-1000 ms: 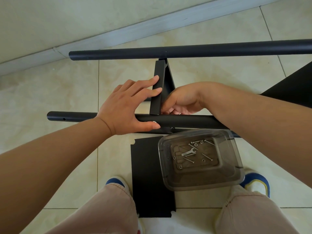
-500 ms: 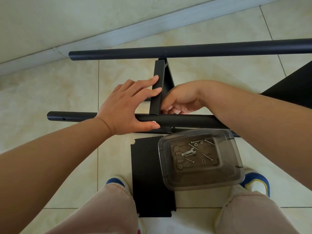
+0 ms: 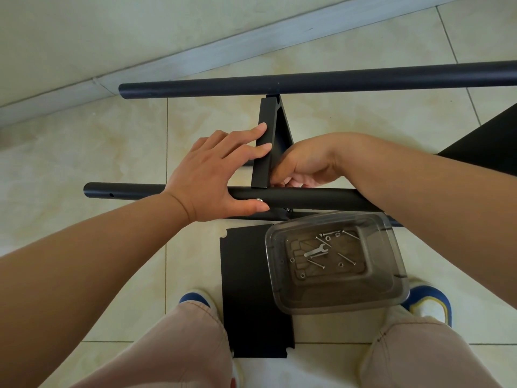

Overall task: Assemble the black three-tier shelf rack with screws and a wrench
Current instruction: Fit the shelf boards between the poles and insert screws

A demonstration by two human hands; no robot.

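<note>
Change: almost none; right hand (image 3: 305, 163) shifts slightly behind the shelf panel (image 3: 264, 152).
Left hand (image 3: 212, 175): grip open, fingers bracing panel, thumb on near tube (image 3: 307, 198).
Right grip: curled, contents hidden.
Risk: panel slipping off the tube, misaligning the screw (image 3: 259, 200).

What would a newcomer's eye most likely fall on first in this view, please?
Probably the two hands at the centre: the left hand rests on the near black tube with fingers touching the upright black shelf panel, while the right hand reaches in behind that panel, fingers hidden. Next, the clear plastic tub just below, holding screws, washers and a small wrench.
</note>
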